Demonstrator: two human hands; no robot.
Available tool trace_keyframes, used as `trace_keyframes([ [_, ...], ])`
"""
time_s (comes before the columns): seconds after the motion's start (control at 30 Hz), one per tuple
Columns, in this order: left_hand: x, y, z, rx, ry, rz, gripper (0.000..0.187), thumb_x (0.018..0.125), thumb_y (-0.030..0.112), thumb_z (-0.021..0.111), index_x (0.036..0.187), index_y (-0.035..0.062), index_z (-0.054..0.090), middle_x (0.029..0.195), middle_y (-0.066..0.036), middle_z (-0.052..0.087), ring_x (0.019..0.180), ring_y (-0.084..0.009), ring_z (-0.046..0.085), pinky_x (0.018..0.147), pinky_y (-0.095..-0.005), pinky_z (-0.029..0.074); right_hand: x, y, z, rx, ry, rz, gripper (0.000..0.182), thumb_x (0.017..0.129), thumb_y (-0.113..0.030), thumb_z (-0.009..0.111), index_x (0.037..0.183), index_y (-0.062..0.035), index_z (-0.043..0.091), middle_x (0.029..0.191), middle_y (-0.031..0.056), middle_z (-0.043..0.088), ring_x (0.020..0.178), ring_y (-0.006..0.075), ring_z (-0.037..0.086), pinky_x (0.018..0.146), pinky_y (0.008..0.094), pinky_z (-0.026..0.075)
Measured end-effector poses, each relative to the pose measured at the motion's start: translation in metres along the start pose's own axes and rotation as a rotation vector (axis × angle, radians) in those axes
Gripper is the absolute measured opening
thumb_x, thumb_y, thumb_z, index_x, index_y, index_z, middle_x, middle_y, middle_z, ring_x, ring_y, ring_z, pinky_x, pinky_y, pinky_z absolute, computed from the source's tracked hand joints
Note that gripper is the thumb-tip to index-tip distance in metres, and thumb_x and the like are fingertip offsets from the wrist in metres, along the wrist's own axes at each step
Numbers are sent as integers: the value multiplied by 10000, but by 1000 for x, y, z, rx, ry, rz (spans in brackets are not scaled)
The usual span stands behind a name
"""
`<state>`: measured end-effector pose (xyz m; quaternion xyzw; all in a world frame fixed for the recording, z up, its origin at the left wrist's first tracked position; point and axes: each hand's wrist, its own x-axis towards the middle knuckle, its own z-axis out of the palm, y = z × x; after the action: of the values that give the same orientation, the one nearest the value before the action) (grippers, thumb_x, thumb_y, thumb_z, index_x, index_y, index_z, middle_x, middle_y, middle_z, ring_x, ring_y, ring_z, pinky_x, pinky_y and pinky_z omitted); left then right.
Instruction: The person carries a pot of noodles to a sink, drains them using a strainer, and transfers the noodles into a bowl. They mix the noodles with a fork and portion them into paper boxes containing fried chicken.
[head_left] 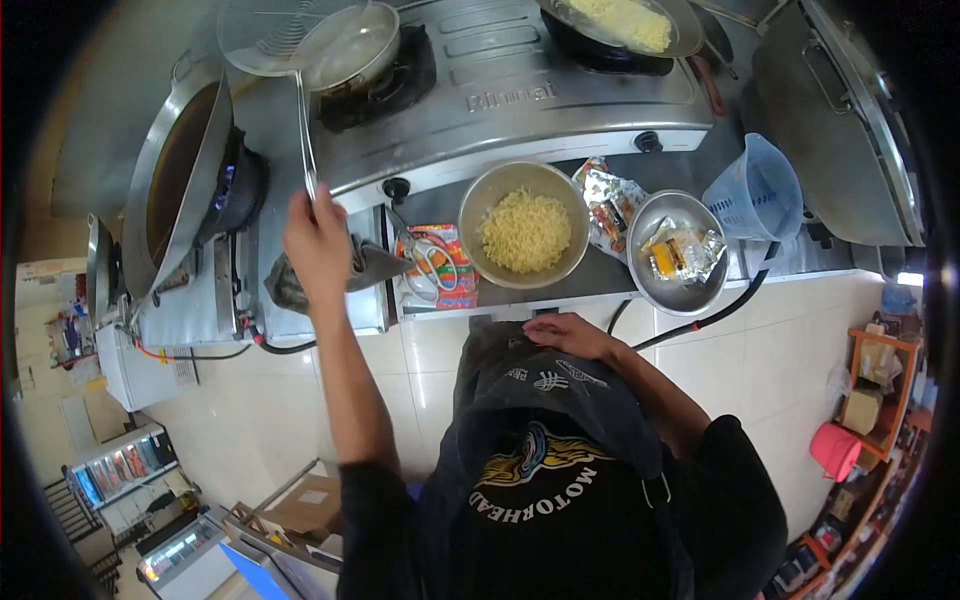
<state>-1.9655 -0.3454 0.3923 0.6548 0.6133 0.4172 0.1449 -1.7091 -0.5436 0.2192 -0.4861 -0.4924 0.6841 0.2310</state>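
Note:
My left hand [318, 245] is closed around the long metal handle of a wire skimmer [262, 38]. The skimmer's head overlaps a small pan [352, 48] on the back left burner. Against the dark apron [550, 375] lies my right hand [568, 335], its fingers stretched out and partly folded over the cloth, holding nothing that I can see. Between the hands, at the counter's edge, stands a metal bowl [468, 225] of noodles [525, 232]. Scissors [432, 268] rest on a red packet [455, 297] near my left hand, beside a dark cloth [375, 263].
A large wok [168, 185] sits on a burner at the left. Right of the noodle bowl are torn foil packets [608, 205], a bowl [650, 285] with sachets [680, 255], a blue measuring jug [757, 190] and a large pot [840, 150]. Another pan [685, 30] holds yellow food.

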Motion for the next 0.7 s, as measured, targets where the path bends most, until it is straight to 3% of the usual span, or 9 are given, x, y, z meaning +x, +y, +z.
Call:
trace_keyframes([
  [0.1,53,-22,-11,112,-64,10,286,880,232,540,750,-23,548,587,-105,559,464,-171,505,463,-330,404,14,-41,27,-182,56,-181,281,883,-248,537,1079,-52,583,967,147,633,888,263,610,789,341,469],
  [0.2,83,-24,-22,-2,-397,-279,286,859,231,562,735,-26,551,595,-91,562,460,-158,514,432,-313,389,41,-79,60,-396,204,-384,198,860,-191,551,964,-29,597,858,158,632,780,302,621,700,365,492],
  [0.27,97,-28,-24,51,-596,-228,300,825,243,600,917,-42,584,629,-86,583,483,-140,555,419,-299,411,71,-95,80,-537,307,-444,163,843,-165,571,885,-11,607,790,155,630,720,304,621,655,364,499],
  [0.37,108,-48,-20,190,-509,-124,511,792,264,641,1164,-57,500,757,-130,628,650,-192,632,578,-311,499,105,-106,102,-687,582,-542,129,812,-155,584,806,-26,586,703,165,600,650,355,590,588,414,484],
  [0.47,81,-64,-36,284,-141,344,626,785,243,662,1288,-26,404,949,-175,633,922,-275,606,854,-347,452,85,-135,110,-695,747,-590,185,821,-198,593,730,-37,604,604,152,581,531,309,581,508,394,458],
  [0.5,68,-71,-43,251,21,502,586,794,217,659,1279,-13,423,1004,-182,628,995,-300,583,917,-358,417,75,-130,106,-708,789,-572,185,821,-198,593,730,-37,604,604,152,581,531,309,581,508,394,458],
  [0.57,24,-58,-55,-13,223,410,426,814,145,639,1193,5,503,944,-127,640,891,-232,607,827,-320,455,48,-116,89,-440,1109,-266,253,830,-254,590,702,-37,613,590,151,593,498,311,573,487,413,447],
  [0.63,-16,-77,-48,-334,47,118,230,825,86,621,1037,9,575,890,-67,632,804,-141,585,745,-269,458,31,-98,68,-206,1499,-30,282,842,-290,593,765,-20,617,601,137,595,513,284,578,494,401,431],
  [0.7,-44,-96,-16,-382,-174,54,116,841,102,607,925,23,599,843,-27,609,748,-76,541,672,-228,442,29,-73,43,-171,1704,24,284,843,-281,591,878,0,607,668,150,612,610,294,614,560,399,456],
])
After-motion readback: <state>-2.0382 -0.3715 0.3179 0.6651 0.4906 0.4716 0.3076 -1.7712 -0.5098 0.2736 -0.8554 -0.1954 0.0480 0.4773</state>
